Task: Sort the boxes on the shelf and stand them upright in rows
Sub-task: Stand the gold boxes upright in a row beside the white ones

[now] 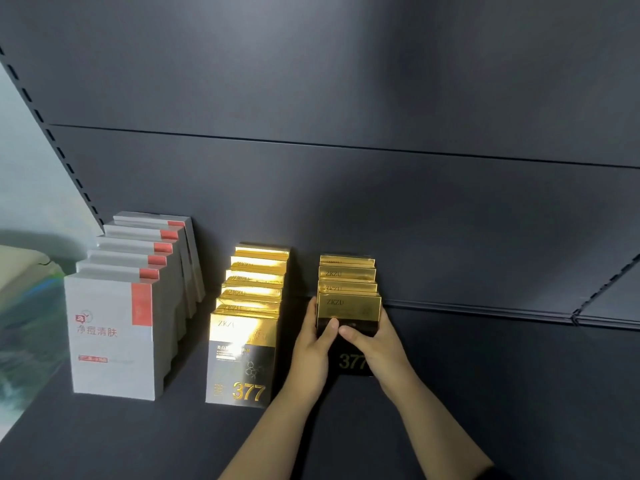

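Three rows of boxes stand upright on the dark shelf [138,441]. At the left is a row of several grey boxes with red corners [110,337]. In the middle runs a row of several gold and black boxes marked 377 [242,358]. At the right is a shorter row of the same gold and black boxes [348,271]. My left hand [313,348] and my right hand [375,344] grip the front box of that row [349,310] from both sides, thumbs on its face.
The dark back panel [346,202] rises right behind the rows. A slotted upright [52,140] edges the shelf at the left, with blurred pale things [27,306] beyond it. A shelf joint [575,318] lies at the right.
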